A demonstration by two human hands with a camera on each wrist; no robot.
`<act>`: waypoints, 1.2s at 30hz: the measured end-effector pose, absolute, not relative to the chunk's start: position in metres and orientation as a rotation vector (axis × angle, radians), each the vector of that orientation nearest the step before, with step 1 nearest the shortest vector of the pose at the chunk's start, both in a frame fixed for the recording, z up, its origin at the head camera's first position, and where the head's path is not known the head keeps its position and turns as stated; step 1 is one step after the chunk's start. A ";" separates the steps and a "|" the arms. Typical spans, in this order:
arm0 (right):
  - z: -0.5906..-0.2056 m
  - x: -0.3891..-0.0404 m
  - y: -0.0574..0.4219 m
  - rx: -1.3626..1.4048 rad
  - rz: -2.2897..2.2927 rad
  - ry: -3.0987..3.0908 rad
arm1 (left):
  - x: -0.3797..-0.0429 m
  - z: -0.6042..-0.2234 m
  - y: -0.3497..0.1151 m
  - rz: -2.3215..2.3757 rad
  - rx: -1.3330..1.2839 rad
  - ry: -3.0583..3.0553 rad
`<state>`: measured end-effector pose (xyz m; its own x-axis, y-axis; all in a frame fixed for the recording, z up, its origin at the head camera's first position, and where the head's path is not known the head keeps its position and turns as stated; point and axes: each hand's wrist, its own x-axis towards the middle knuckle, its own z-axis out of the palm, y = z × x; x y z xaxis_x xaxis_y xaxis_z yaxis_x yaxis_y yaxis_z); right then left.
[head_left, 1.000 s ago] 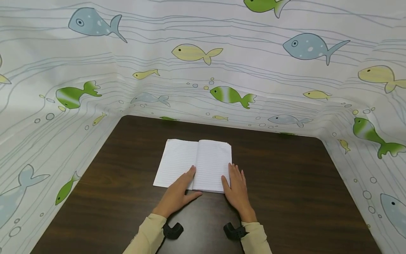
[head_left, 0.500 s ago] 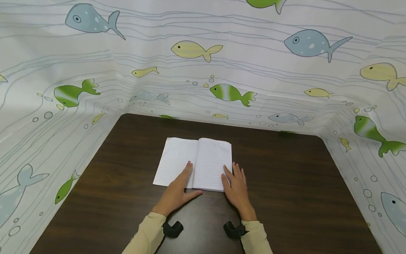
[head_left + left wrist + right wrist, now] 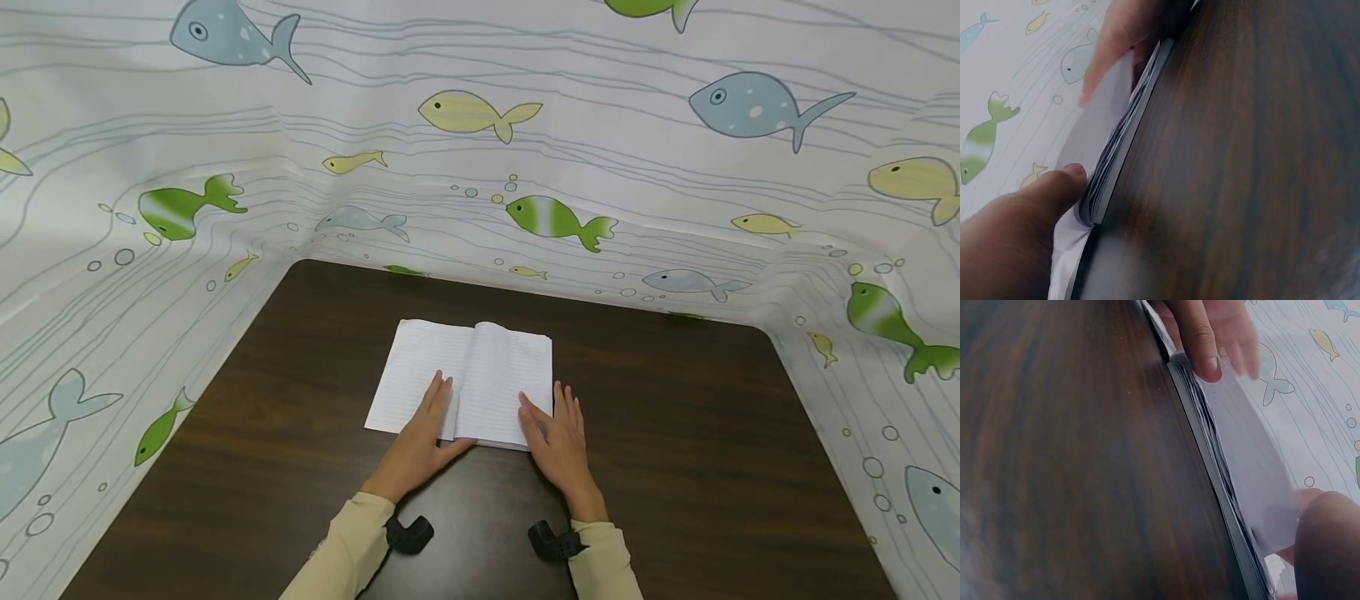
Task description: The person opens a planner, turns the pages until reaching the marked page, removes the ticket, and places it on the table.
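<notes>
An open lined notebook [image 3: 502, 367] lies on the dark wooden table. My left hand [image 3: 411, 450] rests with extended fingers over the left page [image 3: 416, 358], and its thumb [image 3: 1063, 187] touches the paper beside the spine. At the right page's outer edge, my right hand [image 3: 562, 450] pinches a page [image 3: 1254, 469] between thumb and index finger; its other fingers stretch past the edge. That page bows up above the stack of sheets in both wrist views. Part of the right hand's grip is hidden by the thumb [image 3: 1329, 544].
Brown table surface [image 3: 675, 417] surrounds the notebook. White fabric [image 3: 585, 150] printed with fish stands along the back and both sides. Dark bands with black mounts [image 3: 555, 542] sit at both wrists, beside cream sleeves [image 3: 337, 542].
My right index finger has moved left onto the page and closed toward the thumb. The right page bulges more near the spine. My left fingers have shifted slightly left, away from the spine.
</notes>
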<state>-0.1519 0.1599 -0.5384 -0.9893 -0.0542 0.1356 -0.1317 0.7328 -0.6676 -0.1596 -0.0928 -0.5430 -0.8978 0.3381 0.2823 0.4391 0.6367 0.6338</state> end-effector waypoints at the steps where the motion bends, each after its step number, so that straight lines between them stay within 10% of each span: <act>1: -0.539 -0.152 0.160 0.156 1.092 -2.824 | -0.160 -0.543 -0.093 -1.083 -0.657 -2.687; 36: -0.538 -0.153 0.163 0.110 1.088 -2.720 | -0.162 -0.544 -0.093 -1.075 -0.676 -2.597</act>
<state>-0.1534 0.1631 -0.5380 -0.9752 0.0083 0.2210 -0.1463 0.7249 -0.6731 -0.1622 -0.0930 -0.5441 -0.8612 0.3211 0.3940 0.5056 0.6204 0.5996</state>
